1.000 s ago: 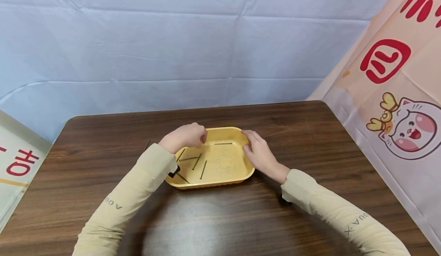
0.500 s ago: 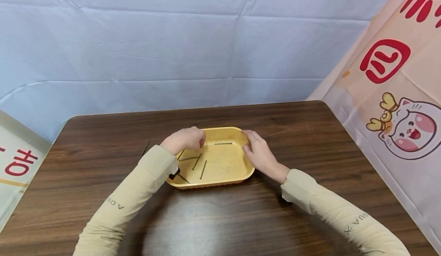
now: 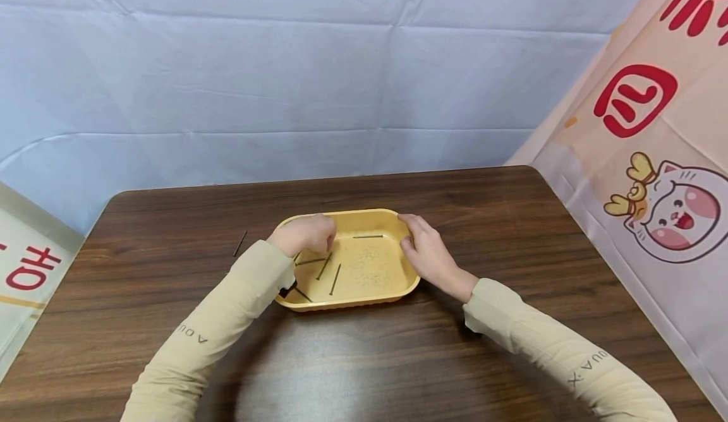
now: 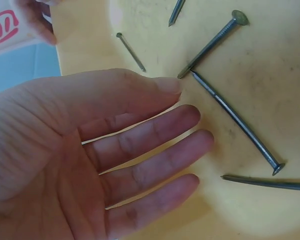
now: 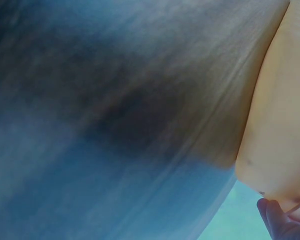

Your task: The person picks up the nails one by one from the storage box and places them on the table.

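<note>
A shallow yellow plastic tray (image 3: pixel 347 302) with rounded corners holds several dark metal nails, among them one nail (image 3: pixel 335 280) near the front and another nail (image 3: pixel 368 237) by the back wall. My left hand (image 3: pixel 304 234) hovers over the tray's left part. The left wrist view shows its fingers loosely bent, with nothing visible between thumb and fingers; the index finger is mostly hidden behind the thumb. Just beyond its fingertips two nails meet, a flat-headed nail (image 4: pixel 215 45) and a longer nail (image 4: pixel 237 122). At the right end, my right hand (image 3: pixel 435 258) grips the tray's rim.
On the brown wood-grain table (image 3: pixel 364 359), a loose nail (image 3: pixel 241 244) lies left of the tray. A pale cloth backdrop (image 3: pixel 256 93) hangs behind the table's far edge, and a printed banner (image 3: pixel 654 188) hangs along the right side.
My left hand has shifted slightly down toward the near side, uncovering more of the tray's back left rim and the loose nail on the table. The right hand and tray stay in place.
</note>
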Action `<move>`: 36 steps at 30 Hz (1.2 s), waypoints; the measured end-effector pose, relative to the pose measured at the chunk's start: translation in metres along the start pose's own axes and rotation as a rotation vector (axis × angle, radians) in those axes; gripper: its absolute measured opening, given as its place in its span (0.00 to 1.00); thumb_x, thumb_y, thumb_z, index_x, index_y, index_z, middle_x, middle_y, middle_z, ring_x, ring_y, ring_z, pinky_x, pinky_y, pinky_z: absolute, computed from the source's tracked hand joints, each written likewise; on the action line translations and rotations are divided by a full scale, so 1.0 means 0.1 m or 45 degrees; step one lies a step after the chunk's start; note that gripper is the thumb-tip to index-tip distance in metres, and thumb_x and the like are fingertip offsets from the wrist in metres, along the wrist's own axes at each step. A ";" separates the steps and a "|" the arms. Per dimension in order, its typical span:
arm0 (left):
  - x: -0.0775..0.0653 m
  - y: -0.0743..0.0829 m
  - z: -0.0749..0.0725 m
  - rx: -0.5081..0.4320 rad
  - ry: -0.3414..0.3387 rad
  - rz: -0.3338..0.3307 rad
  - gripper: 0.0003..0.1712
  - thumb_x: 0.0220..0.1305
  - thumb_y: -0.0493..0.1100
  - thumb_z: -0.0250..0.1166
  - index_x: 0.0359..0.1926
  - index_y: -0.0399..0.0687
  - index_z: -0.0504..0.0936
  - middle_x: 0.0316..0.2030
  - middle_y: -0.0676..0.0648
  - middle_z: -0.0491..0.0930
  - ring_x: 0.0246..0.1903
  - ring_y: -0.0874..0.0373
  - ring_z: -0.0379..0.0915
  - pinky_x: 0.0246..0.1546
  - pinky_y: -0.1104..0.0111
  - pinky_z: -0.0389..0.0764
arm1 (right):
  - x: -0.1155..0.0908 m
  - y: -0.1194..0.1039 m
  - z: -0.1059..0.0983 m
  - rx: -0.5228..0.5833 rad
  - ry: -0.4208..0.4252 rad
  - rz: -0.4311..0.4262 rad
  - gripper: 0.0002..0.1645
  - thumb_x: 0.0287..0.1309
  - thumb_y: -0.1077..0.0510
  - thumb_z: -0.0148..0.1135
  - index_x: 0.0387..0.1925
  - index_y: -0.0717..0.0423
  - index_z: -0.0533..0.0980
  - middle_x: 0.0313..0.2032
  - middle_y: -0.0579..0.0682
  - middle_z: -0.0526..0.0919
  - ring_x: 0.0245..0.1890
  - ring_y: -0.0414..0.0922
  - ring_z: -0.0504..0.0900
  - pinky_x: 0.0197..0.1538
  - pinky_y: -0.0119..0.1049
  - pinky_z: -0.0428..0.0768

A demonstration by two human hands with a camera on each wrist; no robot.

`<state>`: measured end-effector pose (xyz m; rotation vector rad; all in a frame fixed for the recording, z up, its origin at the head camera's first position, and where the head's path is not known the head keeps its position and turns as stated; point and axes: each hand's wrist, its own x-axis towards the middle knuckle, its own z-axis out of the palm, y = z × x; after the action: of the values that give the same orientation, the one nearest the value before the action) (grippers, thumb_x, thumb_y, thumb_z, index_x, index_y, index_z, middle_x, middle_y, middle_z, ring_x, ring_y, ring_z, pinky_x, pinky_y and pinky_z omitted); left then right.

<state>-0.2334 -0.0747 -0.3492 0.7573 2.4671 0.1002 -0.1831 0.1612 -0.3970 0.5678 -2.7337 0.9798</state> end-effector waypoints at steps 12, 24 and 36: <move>-0.01 0.03 0.06 0.031 0.014 -0.031 0.21 0.42 0.23 0.46 0.10 0.53 0.53 0.14 0.54 0.45 0.16 0.61 0.38 0.17 0.69 0.46 | 0.01 -0.01 0.00 0.000 0.005 -0.004 0.25 0.55 0.69 0.48 0.57 0.66 0.67 0.53 0.59 0.71 0.51 0.51 0.73 0.47 0.43 0.74; 0.01 0.06 0.06 0.045 -0.034 -0.096 0.21 0.48 0.24 0.50 0.12 0.52 0.57 0.15 0.52 0.49 0.15 0.61 0.41 0.16 0.69 0.49 | 0.01 0.00 0.00 0.000 0.004 -0.007 0.25 0.55 0.69 0.48 0.57 0.66 0.66 0.53 0.59 0.71 0.49 0.51 0.74 0.45 0.43 0.75; 0.01 0.06 0.08 0.053 -0.017 -0.114 0.17 0.43 0.23 0.53 0.16 0.49 0.61 0.20 0.49 0.58 0.17 0.60 0.49 0.15 0.70 0.54 | 0.01 0.00 0.00 -0.001 0.009 -0.008 0.25 0.54 0.69 0.48 0.57 0.66 0.67 0.53 0.59 0.71 0.50 0.51 0.73 0.47 0.43 0.74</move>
<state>-0.2267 -0.0695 -0.3550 0.6611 2.4934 0.0106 -0.1838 0.1608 -0.3967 0.5717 -2.7240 0.9778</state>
